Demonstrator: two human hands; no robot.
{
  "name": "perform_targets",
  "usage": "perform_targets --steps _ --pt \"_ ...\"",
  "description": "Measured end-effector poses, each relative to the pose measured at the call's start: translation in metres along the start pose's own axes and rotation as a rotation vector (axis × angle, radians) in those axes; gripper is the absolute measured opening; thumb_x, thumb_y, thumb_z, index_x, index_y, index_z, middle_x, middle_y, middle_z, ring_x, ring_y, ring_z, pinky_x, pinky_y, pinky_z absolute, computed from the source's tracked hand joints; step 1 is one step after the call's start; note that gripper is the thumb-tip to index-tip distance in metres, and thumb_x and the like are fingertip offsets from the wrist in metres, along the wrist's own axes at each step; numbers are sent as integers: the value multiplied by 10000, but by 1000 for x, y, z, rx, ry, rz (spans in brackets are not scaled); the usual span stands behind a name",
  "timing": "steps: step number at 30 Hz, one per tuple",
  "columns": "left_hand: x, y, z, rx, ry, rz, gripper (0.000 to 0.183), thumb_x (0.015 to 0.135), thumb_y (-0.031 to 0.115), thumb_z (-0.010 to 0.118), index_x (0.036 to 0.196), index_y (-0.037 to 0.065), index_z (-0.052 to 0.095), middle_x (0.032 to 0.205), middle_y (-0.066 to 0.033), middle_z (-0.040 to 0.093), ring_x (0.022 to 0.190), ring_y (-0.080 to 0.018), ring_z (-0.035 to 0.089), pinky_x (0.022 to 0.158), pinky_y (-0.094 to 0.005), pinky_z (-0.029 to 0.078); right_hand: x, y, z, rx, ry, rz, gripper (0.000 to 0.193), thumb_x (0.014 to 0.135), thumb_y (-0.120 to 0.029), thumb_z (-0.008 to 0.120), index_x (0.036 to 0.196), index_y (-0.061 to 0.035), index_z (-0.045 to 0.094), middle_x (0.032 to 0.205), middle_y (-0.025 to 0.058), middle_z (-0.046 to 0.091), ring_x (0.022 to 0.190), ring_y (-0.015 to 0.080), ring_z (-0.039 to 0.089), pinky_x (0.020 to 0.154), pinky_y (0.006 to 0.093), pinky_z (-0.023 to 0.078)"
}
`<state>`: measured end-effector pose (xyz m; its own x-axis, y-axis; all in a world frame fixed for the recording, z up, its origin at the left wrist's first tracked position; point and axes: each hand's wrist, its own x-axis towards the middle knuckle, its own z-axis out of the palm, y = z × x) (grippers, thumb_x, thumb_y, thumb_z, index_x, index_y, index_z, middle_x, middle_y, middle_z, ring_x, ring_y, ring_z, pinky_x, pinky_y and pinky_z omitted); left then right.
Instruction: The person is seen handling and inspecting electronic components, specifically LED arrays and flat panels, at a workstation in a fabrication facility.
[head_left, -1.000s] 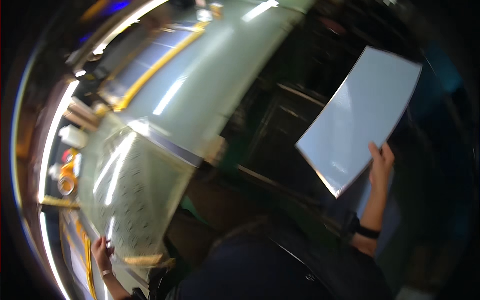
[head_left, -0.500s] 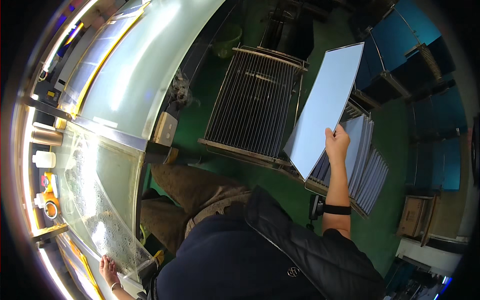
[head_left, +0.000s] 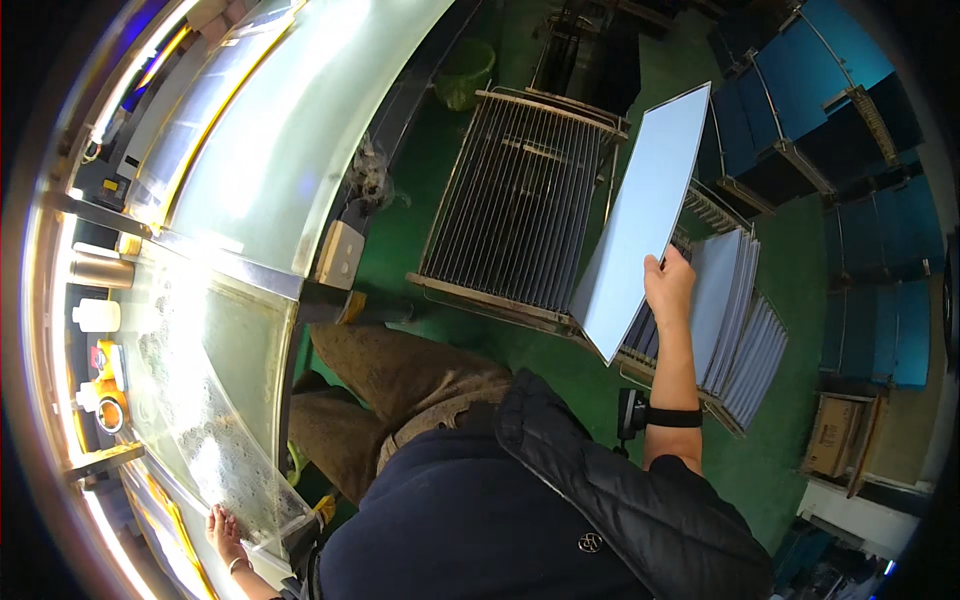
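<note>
A long rectangular light-blue panel (head_left: 645,200) stands tilted above the rack, with my right hand (head_left: 670,290) gripping its right edge, thumb on its face. The panel's lower end is close to the rack's near corner; whether it touches a slot cannot be seen. My left hand (head_left: 226,532) lies on the lit glass table at the lower left, fingers loosely spread, beside the corner of a clear speckled sheet (head_left: 215,430). Nothing shows in that hand.
Right of the panel, several similar panels (head_left: 735,310) stand in a slotted rack. Another wire rack (head_left: 510,200) stands left of it. Bottles (head_left: 97,315) and a tape roll (head_left: 111,412) line the glass table's (head_left: 255,350) far-left side. A cardboard box (head_left: 838,435) sits at right.
The panel and my right hand have shifted slightly left. My left hand has settled lower onto the table. The surroundings have slid a little to the right in view.
</note>
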<state>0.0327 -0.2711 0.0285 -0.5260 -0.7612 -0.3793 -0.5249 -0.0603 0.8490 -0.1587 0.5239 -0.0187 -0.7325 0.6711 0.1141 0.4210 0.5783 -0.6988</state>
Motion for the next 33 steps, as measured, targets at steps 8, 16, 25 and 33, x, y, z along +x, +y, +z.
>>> perform_targets --steps 8,16,25,33 --pt "1 -7 -2 17 -5 -4 114 838 218 599 909 131 579 722 51 580 533 -45 530 433 -130 384 45 7 21 -97 -115 -23 215 716 -77 505 887 27 585 765 254 589 772 396 577 701 423 450" --pt "2 -6 -3 27 21 -11 112 838 218 599 915 139 581 713 66 578 532 -41 526 451 -135 395 71 12 36 -159 -188 -57 233 664 -47 478 844 35 601 799 269 588 797 417 565 743 443 447" --pt "1 -2 -2 27 -1 -26 110 836 212 601 918 140 584 737 66 577 545 -46 515 490 -144 421 80 7 39 -138 -246 9 247 640 -14 467 835 60 599 778 278 593 772 400 589 722 434 468" --pt "-2 -3 2 13 21 -16 114 833 237 605 893 147 570 706 58 577 531 -46 514 457 -142 390 77 16 42 -128 -217 -50 249 642 -11 467 843 66 594 783 284 589 754 407 589 734 432 467"
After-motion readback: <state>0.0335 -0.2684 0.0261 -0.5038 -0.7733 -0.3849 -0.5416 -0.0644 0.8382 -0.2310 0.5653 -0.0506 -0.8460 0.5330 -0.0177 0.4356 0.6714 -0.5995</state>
